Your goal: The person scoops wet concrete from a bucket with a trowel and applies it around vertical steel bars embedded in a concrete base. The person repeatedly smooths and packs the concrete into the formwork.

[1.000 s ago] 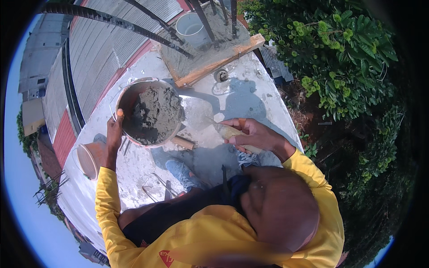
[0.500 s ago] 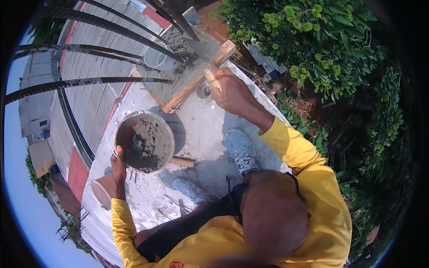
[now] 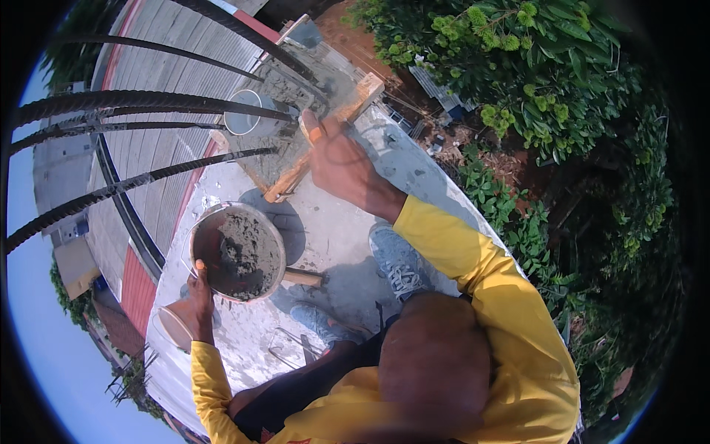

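Head view: left grip (image 3: 201,302) closed on rim of bucket (image 3: 208,244); bucket mouth up, near left edge of slab (image 3: 336,231); right grip (image 3: 340,159) wrapped round pale handle (image 3: 306,123) near timber board (image 3: 364,97), rebars (image 3: 163,102) crowding its left; handle's long axis slants, visible end pointing up-left; open room between bucket and slab's right edge, shoe (image 3: 396,263) standing there

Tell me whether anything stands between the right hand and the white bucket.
Yes: in this view, a rebar crosses the white bucket, its lower end between it and the right hand. True depth is hard to judge.
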